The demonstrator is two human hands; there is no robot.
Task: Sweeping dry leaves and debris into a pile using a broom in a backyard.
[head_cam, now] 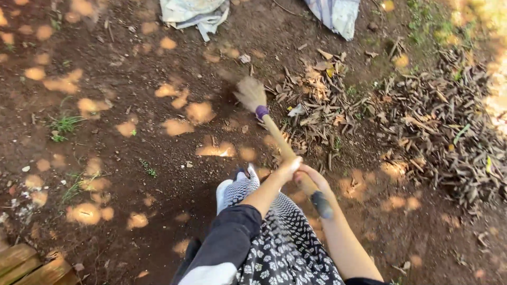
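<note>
Two leaf heaps [438,121] beside broom [253,95]

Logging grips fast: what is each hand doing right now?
Left hand: closed on the broom handle, above the right.
Right hand: closed on the same handle, just below the left.

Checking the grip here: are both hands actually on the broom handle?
Touching. The head view shows the left hand and the right hand both wrapped around the wooden broom handle, side by side, with no gap visible.
</note>
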